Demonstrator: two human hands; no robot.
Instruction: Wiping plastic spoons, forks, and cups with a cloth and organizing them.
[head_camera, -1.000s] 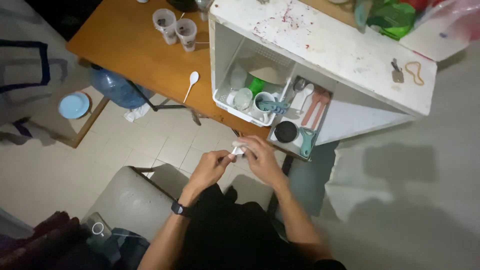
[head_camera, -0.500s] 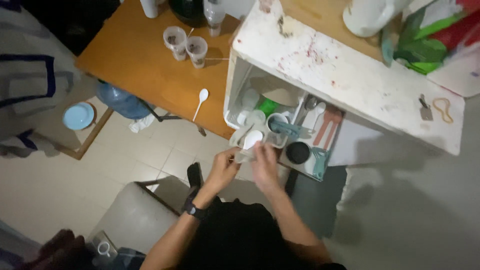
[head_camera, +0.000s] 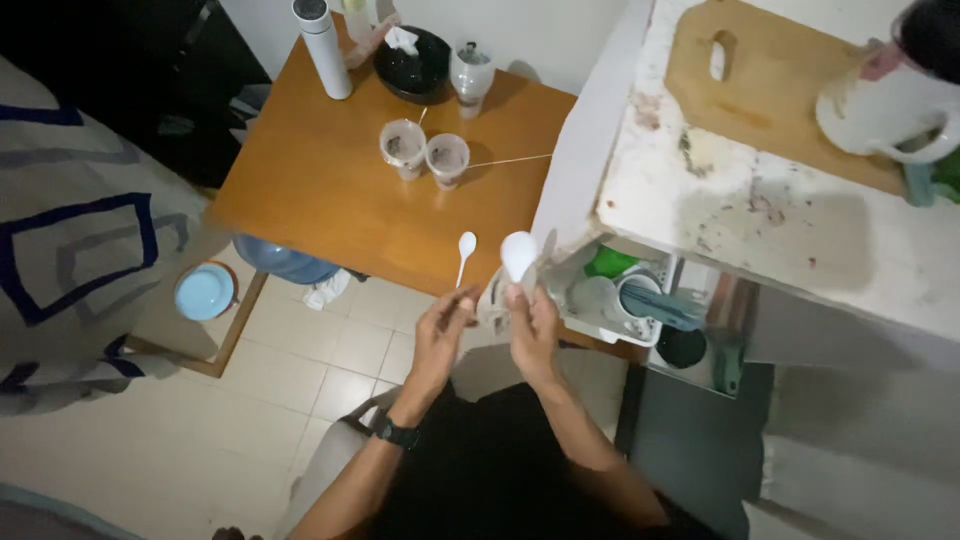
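Right hand (head_camera: 533, 330) pinched on a white spoon (head_camera: 518, 254), bowl raised beside the white shelf unit (head_camera: 760, 215). Left hand (head_camera: 440, 335) closed loosely just beside, maybe on a clear wrapper, hard to tell. Behind: orange surface (head_camera: 320, 190) with second spoon (head_camera: 465, 250), two plastic cups (head_camera: 425, 152). Dish rack (head_camera: 610, 300) close right.

My right hand (head_camera: 533, 330) covers the handle of the white spoon (head_camera: 518, 254); only its bowl shows above my fingers. What my left hand (head_camera: 440, 335) pinches is too small and dim to tell. The white jug (head_camera: 878, 112) is cut off by the right edge, and a dark object at the top right corner is cropped beyond naming. The white counter (head_camera: 800, 240) overhangs the dish rack (head_camera: 610, 325), hiding its rear half. Contents of the two plastic cups (head_camera: 425, 150) are too small to identify. My forearms leave the bottom edge
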